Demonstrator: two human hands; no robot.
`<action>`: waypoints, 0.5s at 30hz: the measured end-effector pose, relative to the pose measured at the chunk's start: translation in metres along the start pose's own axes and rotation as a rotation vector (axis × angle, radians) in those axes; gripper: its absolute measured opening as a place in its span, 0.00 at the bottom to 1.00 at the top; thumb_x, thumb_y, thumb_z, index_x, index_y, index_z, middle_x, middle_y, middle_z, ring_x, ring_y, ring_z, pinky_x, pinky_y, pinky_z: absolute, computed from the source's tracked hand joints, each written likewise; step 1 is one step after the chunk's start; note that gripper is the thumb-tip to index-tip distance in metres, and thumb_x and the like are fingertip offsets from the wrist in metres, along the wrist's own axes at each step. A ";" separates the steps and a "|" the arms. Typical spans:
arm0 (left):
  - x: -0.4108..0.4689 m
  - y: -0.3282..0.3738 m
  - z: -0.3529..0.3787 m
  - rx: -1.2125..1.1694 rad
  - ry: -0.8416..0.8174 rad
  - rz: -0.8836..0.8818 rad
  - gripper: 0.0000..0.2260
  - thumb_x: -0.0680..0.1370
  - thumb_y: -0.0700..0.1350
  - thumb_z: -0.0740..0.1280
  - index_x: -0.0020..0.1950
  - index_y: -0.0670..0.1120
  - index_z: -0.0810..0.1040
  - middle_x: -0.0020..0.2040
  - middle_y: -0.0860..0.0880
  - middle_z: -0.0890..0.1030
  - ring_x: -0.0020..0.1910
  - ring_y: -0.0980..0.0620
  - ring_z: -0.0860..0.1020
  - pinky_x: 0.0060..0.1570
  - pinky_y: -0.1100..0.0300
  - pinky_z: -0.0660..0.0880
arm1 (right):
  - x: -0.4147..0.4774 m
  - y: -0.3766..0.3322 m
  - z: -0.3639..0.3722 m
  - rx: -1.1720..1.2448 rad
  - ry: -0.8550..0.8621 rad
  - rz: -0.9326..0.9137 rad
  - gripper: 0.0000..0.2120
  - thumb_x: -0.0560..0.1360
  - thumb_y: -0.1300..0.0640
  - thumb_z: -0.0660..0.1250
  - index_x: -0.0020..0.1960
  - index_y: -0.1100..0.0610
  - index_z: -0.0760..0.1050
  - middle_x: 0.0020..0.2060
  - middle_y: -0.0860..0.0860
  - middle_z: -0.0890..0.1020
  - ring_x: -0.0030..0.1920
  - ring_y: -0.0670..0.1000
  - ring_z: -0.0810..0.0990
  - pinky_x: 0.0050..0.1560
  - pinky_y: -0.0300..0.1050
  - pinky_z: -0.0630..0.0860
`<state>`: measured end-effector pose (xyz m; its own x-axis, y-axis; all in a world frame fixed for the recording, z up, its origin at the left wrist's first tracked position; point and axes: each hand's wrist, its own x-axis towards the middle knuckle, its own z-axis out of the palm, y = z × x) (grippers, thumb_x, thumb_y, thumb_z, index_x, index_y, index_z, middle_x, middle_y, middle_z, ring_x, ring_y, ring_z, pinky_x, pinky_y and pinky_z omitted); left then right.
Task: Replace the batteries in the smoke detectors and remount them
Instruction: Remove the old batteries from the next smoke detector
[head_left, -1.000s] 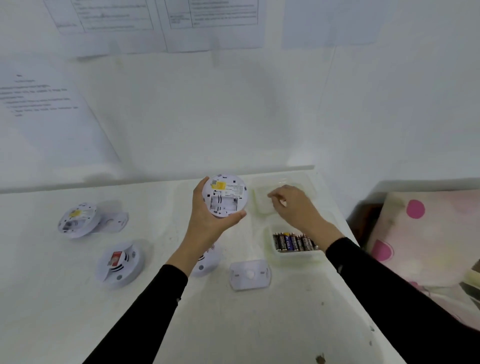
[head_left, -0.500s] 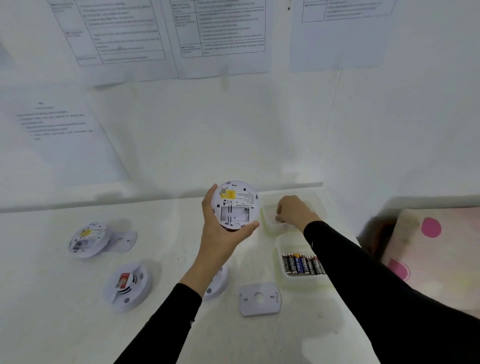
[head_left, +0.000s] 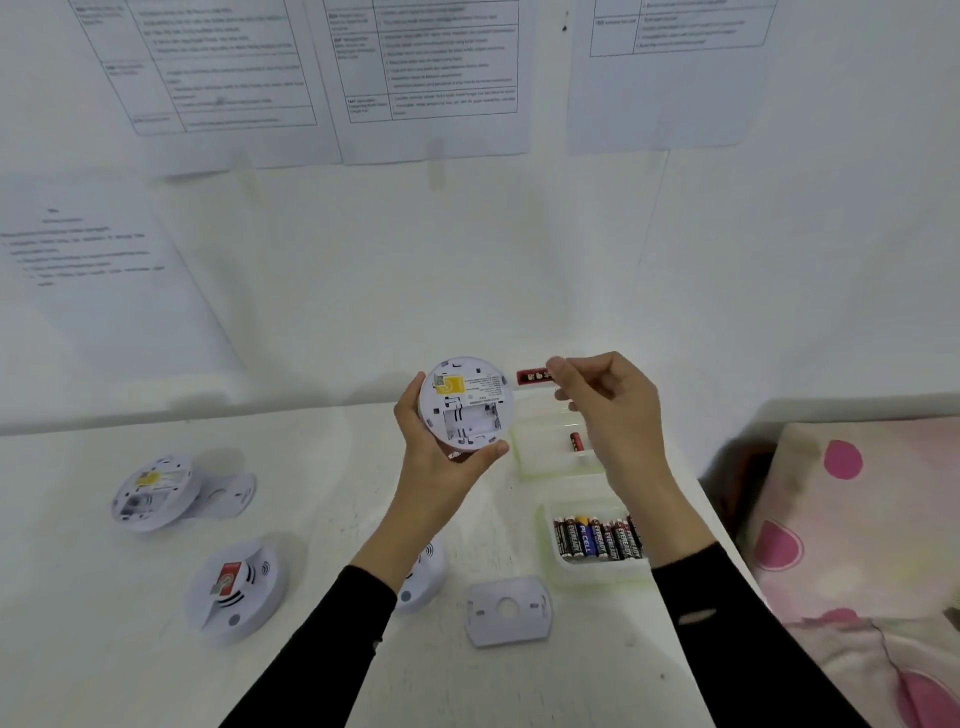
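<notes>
My left hand (head_left: 441, 467) grips a round white smoke detector (head_left: 466, 404) above the table, its back toward me with a yellow label and an empty battery bay. My right hand (head_left: 613, 410) pinches a red battery (head_left: 533, 376) just right of the detector's upper edge. Below it, a clear tray (head_left: 535, 457) holds one red battery (head_left: 575, 441). A second tray (head_left: 597, 571) holds several dark batteries (head_left: 597, 538). Two detectors lie at the left, one back-up (head_left: 150, 493) and one face-up (head_left: 236, 590). A third detector (head_left: 423, 577) is partly hidden under my left forearm.
A white mounting plate (head_left: 509, 610) lies near the table's front, another plate (head_left: 228, 496) sits under the far-left detector. Printed sheets (head_left: 426, 78) hang on the white wall behind. A pink spotted cushion (head_left: 857, 519) lies beyond the table's right edge.
My right hand has risen from the far tray with a red battery pinched in it and now holds it beside the detector. The left hand keeps the detector in place.
</notes>
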<state>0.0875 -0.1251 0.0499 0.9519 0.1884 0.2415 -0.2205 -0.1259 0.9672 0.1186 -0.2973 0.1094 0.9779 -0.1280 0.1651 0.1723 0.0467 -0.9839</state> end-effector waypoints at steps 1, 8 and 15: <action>0.000 0.000 0.002 -0.003 0.007 0.006 0.43 0.68 0.32 0.77 0.71 0.53 0.53 0.66 0.60 0.65 0.60 0.73 0.72 0.52 0.70 0.75 | -0.005 -0.001 0.003 0.003 -0.018 -0.012 0.09 0.71 0.54 0.75 0.45 0.59 0.80 0.38 0.53 0.84 0.37 0.45 0.80 0.37 0.35 0.75; -0.002 0.002 0.003 -0.040 -0.021 0.008 0.46 0.68 0.30 0.77 0.72 0.56 0.52 0.67 0.55 0.69 0.61 0.62 0.77 0.53 0.65 0.77 | -0.019 0.007 0.021 -0.111 -0.118 -0.106 0.07 0.70 0.56 0.77 0.42 0.56 0.80 0.37 0.47 0.84 0.36 0.52 0.78 0.38 0.43 0.76; -0.001 0.007 -0.004 -0.052 -0.049 -0.004 0.49 0.69 0.30 0.76 0.79 0.54 0.50 0.65 0.61 0.72 0.62 0.63 0.76 0.54 0.63 0.78 | -0.023 0.019 0.028 -0.172 -0.147 -0.197 0.04 0.71 0.54 0.75 0.39 0.49 0.81 0.37 0.43 0.82 0.31 0.42 0.70 0.36 0.32 0.68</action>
<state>0.0839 -0.1227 0.0563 0.9616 0.1411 0.2353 -0.2267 -0.0740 0.9711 0.1030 -0.2657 0.0890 0.9364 0.0273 0.3498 0.3502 -0.1348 -0.9269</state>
